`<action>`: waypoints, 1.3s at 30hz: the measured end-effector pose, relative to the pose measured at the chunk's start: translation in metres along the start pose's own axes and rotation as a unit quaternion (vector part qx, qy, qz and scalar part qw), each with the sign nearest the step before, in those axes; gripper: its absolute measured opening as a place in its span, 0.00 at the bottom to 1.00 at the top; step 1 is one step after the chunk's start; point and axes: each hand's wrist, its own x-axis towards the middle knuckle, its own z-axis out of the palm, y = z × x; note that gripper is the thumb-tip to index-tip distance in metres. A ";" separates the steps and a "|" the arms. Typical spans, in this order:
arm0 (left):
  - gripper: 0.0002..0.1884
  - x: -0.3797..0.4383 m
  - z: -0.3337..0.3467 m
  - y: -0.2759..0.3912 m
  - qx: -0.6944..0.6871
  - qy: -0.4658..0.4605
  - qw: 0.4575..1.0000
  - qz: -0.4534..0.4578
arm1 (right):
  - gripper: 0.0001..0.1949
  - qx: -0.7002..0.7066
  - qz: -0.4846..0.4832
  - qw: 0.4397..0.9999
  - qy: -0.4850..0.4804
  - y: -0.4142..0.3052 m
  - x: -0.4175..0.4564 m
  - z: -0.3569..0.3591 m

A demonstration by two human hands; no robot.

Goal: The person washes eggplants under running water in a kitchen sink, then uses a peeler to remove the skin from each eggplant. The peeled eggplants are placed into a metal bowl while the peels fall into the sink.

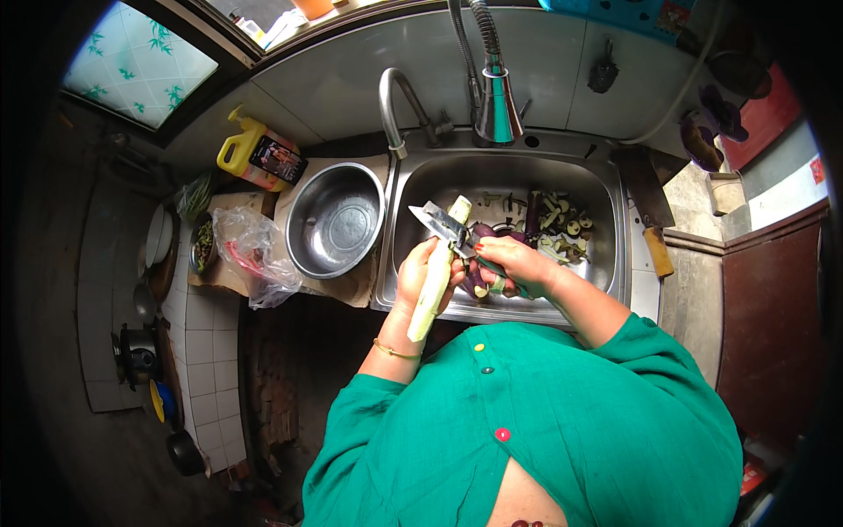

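My left hand point(416, 271) is closed around a long peeled eggplant point(431, 293), pale green-white, held aslant over the near left part of the steel sink point(609, 263). In my right hand point(520, 263) is a peeler with a green handle and a broad metal head point(441, 224), which lies across the eggplant's upper part. Purple eggplants point(532, 214) lie in the sink behind and below my right hand, partly hidden by it. Peelings and cut stem ends point(560, 224) are scattered over the right side of the basin.
Left of the sink stands a steel bowl point(336, 221), beside a crumpled plastic bag point(257, 257) and a yellow pump bottle point(260, 153). A curved faucet point(395, 99) and a pull-down spray head point(498, 112) rise behind the basin. A cleaver point(649, 197) lies at the right edge.
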 end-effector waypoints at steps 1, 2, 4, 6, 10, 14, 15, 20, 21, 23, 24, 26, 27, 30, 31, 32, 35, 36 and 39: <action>0.09 0.002 -0.004 -0.002 0.044 0.021 0.999 0.010 | 0.14 0.035 0.019 0.999 -0.013 0.000 -0.003 0.003; 0.09 0.004 -0.009 -0.005 0.088 0.043 0.995 0.020 | 0.14 0.069 0.037 0.997 -0.027 0.001 -0.005 0.006; 0.10 0.010 -0.020 -0.006 0.129 0.063 0.989 0.040 | 0.15 0.058 -0.003 0.998 -0.031 0.007 -0.005 0.015; 0.10 0.005 -0.001 -0.001 0.030 0.053 0.998 -0.010 | 0.15 0.135 -0.015 0.991 -0.012 0.007 -0.005 0.014; 0.12 -0.001 0.006 0.004 -0.060 0.003 0.998 -0.031 | 0.14 0.069 -0.079 0.993 0.062 -0.001 -0.006 -0.009; 0.16 0.001 0.001 0.001 0.000 0.052 0.997 -0.055 | 0.15 -0.113 -0.091 0.979 0.144 -0.008 0.000 -0.024; 0.17 0.001 0.002 0.001 0.034 0.082 0.994 -0.060 | 0.15 -0.132 -0.093 0.974 0.157 -0.009 0.001 -0.024; 0.17 0.002 0.001 0.000 0.122 0.080 0.989 -0.038 | 0.16 -0.251 -0.137 0.937 0.201 -0.003 0.009 -0.022; 0.17 0.002 0.002 -0.001 0.132 0.081 0.987 -0.032 | 0.16 -0.252 -0.140 0.937 0.197 0.000 0.010 -0.020; 0.16 0.002 0.004 -0.001 0.142 0.086 0.986 -0.022 | 0.16 -0.256 -0.145 0.937 0.189 0.004 0.012 -0.016; 0.16 0.001 0.005 0.000 0.141 0.092 0.986 -0.018 | 0.14 -0.234 -0.154 0.944 0.174 0.005 0.012 -0.016; 0.16 0.001 0.006 0.002 0.140 0.091 0.986 -0.014 | 0.14 -0.192 -0.120 0.963 0.146 0.001 0.009 -0.019; 0.15 0.000 0.005 0.003 0.140 0.085 0.986 -0.014 | 0.13 -0.170 -0.103 0.971 0.133 -0.001 0.008 -0.021; 0.16 -0.002 0.009 0.005 0.169 0.073 0.983 -0.016 | 0.16 -0.268 -0.160 0.920 0.237 -0.005 0.012 -0.023; 0.16 -0.002 0.011 0.005 0.184 0.070 0.980 -0.017 | 0.16 -0.295 -0.190 0.899 0.263 -0.001 0.015 -0.023; 0.16 -0.002 0.011 0.005 0.188 0.070 0.980 -0.015 | 0.16 -0.292 -0.181 0.904 0.255 0.002 0.016 -0.026; 0.16 -0.002 0.009 0.006 0.193 0.075 0.978 -0.007 | 0.16 -0.276 -0.157 0.922 0.221 0.001 0.014 -0.025; 0.16 -0.003 0.010 0.006 0.192 0.075 0.979 -0.003 | 0.15 -0.264 -0.152 0.930 0.207 0.002 0.013 -0.026; 0.16 -0.002 0.011 0.006 0.185 0.081 0.979 -0.001 | 0.14 -0.203 -0.114 0.958 0.169 0.001 0.008 -0.020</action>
